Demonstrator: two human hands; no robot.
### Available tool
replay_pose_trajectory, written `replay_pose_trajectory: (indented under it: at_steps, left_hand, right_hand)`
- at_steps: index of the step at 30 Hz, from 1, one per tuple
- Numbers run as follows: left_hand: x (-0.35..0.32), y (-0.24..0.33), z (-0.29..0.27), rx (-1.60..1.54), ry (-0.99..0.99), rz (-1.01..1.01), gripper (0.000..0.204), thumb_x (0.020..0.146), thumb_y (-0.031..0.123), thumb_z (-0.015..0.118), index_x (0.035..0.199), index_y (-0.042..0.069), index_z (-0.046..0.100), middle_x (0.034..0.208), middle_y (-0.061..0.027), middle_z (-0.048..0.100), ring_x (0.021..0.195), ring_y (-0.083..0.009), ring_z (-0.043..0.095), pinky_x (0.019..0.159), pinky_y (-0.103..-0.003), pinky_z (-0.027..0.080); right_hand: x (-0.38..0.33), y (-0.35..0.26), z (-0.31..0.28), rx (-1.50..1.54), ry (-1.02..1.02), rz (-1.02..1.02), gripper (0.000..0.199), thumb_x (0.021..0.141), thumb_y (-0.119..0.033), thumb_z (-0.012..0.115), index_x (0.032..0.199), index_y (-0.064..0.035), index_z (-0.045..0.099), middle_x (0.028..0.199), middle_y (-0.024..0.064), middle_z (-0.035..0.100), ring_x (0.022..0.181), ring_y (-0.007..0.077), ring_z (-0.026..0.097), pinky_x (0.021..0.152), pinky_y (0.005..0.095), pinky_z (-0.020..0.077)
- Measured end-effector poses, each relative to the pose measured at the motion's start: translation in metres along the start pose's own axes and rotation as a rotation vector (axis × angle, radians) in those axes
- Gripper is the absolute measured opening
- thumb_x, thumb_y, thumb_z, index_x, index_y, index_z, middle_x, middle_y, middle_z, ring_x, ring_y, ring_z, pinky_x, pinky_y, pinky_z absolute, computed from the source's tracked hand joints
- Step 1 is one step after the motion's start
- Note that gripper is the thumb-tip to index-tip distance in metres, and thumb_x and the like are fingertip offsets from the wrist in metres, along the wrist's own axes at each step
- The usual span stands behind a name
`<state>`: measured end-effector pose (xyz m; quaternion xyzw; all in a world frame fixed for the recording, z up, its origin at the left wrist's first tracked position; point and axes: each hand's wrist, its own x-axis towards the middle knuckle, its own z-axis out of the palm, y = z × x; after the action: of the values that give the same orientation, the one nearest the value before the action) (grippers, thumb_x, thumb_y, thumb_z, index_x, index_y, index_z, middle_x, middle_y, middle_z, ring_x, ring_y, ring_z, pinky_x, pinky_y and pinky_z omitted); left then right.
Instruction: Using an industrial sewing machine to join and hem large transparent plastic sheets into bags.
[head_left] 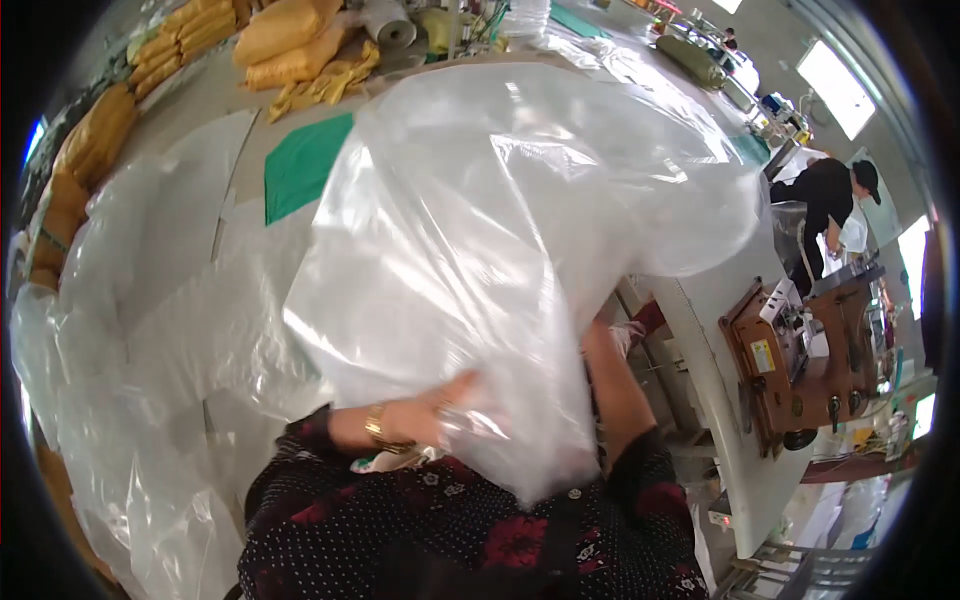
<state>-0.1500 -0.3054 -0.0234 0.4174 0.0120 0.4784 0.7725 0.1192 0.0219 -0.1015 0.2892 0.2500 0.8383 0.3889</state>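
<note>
A large, clear plastic bag (pixel 470 220) billows over the table in front of me, its near end hanging down toward my lap. My left hand (pixel 435 412), with a gold band at the wrist, is closed on the bag's near left edge; the fingers are partly covered by the film and a little blurred. My right hand (pixel 603 340) reaches forward at the right side of the bag, by the table's edge. Film hides most of its fingers, so whether it grips anything cannot be made out.
More clear plastic film (pixel 180 330) is spread at the left. A green cloth (pixel 305 168) lies beyond the bag. Yellow-orange sacks (pixel 290 45) stand at the back left. On the right are a brown sewing-type machine (pixel 800 350) on a white tabletop (pixel 715 400) and a co-worker in black (pixel 825 200).
</note>
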Motion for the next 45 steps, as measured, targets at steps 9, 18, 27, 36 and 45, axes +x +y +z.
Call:
replay_pose_trajectory:
  at_steps: [9,18,27,36,45]
  left_hand:
    - [0.072,-0.054,0.055,0.622,-0.023,0.115,0.048,0.099,0.017,0.053,0.144,0.003,0.042,0.143,-0.0156,0.049,0.133,-0.0246,0.046,0.109,-0.039,0.037]
    - [0.261,0.153,-0.023,1.224,0.571,0.909,0.028,0.097,0.006,0.05,0.118,-0.004,0.065,0.109,-0.0161,0.071,0.1,-0.0236,0.067,0.093,-0.034,0.05]
    - [0.342,0.231,0.017,0.898,0.406,0.928,0.043,0.103,0.031,0.049,0.106,-0.01,0.061,0.099,-0.011,0.067,0.095,-0.0201,0.065,0.098,-0.034,0.051]
    - [0.273,0.324,-0.083,0.994,0.623,0.716,0.036,0.104,0.022,0.042,0.128,-0.001,0.056,0.123,-0.0122,0.063,0.115,-0.0214,0.059,0.103,-0.038,0.046]
    - [0.275,0.198,0.053,1.868,-0.055,-0.196,0.041,0.086,0.023,0.077,0.121,0.004,0.066,0.109,-0.0104,0.07,0.103,-0.0176,0.063,0.091,-0.032,0.05]
  right_hand:
    - [-0.097,0.05,0.013,-0.824,-0.392,0.26,0.057,0.094,-0.036,0.052,0.139,-0.0017,0.045,0.136,0.0143,0.055,0.122,0.0303,0.055,0.105,0.0462,0.0392]
    - [-0.005,0.182,-0.027,-1.515,-0.192,0.416,0.07,0.1,-0.057,0.038,0.142,-0.0008,0.04,0.133,0.0143,0.056,0.122,0.0285,0.055,0.105,0.0418,0.0417]
    - [-0.029,0.194,-0.041,-2.197,0.082,0.0,0.033,0.098,-0.027,0.059,0.113,0.0005,0.068,0.104,0.0043,0.068,0.099,0.0122,0.058,0.09,0.0291,0.045]
    - [-0.015,0.223,0.062,-2.511,0.101,-0.188,0.039,0.097,-0.03,0.059,0.077,0.0034,0.065,0.058,0.0049,0.06,0.048,0.0127,0.057,0.049,0.0305,0.0469]
    - [0.058,0.256,0.157,-2.719,0.123,0.338,0.03,0.095,-0.028,0.062,0.101,0.0009,0.065,0.081,0.0139,0.066,0.066,0.0297,0.062,0.058,0.0351,0.0479]
